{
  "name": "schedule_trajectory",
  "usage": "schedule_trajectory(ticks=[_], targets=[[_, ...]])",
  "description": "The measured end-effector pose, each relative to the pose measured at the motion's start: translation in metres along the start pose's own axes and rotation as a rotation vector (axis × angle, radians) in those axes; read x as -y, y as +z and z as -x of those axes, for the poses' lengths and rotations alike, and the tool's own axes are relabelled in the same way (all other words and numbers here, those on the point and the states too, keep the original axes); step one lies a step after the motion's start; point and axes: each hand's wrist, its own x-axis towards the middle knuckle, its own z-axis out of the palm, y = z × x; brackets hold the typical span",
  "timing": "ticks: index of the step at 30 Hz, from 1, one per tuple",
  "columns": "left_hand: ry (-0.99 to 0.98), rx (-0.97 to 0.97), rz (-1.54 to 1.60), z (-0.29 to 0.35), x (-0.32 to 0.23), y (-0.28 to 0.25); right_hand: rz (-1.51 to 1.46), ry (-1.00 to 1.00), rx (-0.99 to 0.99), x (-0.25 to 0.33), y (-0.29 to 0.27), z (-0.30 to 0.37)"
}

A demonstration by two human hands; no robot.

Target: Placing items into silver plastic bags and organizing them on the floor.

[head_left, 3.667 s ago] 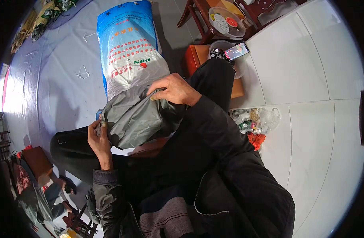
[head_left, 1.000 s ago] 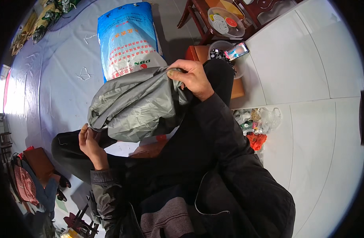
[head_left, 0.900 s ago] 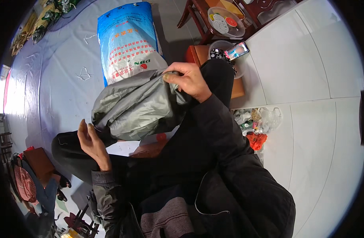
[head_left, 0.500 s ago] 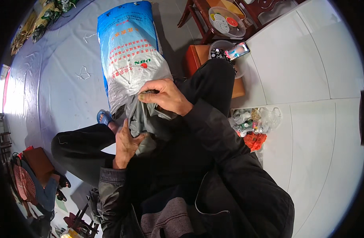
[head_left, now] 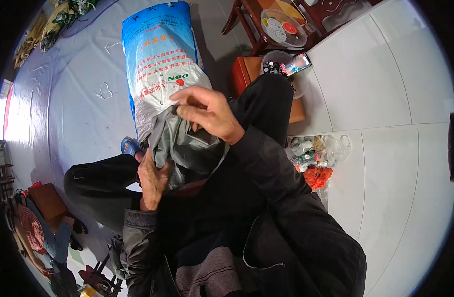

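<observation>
A crumpled grey piece of fabric (head_left: pixel 194 156), thin and slightly shiny, lies gathered over my lap. At its left side my left hand (head_left: pixel 152 180) is closed on an edge, with some fingertips hidden behind the folds. My right hand (head_left: pixel 209 114) is over the fabric's far edge, its thumb and index finger apart and nothing visible between them; the other fingers curl partly out of sight. Beyond the fabric lies a blue and white woven sack (head_left: pixel 160 54), bulging full, its near end touching the grey folds.
To the right, a phone (head_left: pixel 296 64) leans on a clear tub (head_left: pixel 269 57) of small dark items, by a brown box (head_left: pixel 244 74). A clear container (head_left: pixel 271 20) with discs stands behind. Plastic bags (head_left: pixel 318 153) lie on white tiles. A person (head_left: pixel 51 232) is at the lower left.
My right hand's fingers have parted from their pinch on the fabric, and the hand has shifted slightly right. The grey fabric is spread wider, and my left hand has moved slightly left with its edge.
</observation>
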Motion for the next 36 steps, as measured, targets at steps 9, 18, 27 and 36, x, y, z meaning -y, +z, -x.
schedule_trajectory(ticks=[9,18,27,36], targets=[[0.011,-0.379,-0.033,-0.024,0.046,-0.051,-0.236,0.062,-0.462,-0.034,-0.029,0.001],[0.139,-1.061,-0.766,-0.082,0.116,-0.264,-0.34,0.239,-0.468,-0.041,-0.03,0.004],[-0.186,-0.808,-0.499,0.023,0.331,-0.324,-0.369,0.339,-0.333,-0.047,-0.019,0.002],[-0.494,-0.429,-0.46,0.358,0.234,-0.144,-0.276,0.604,-0.355,-0.043,-0.006,0.0]])
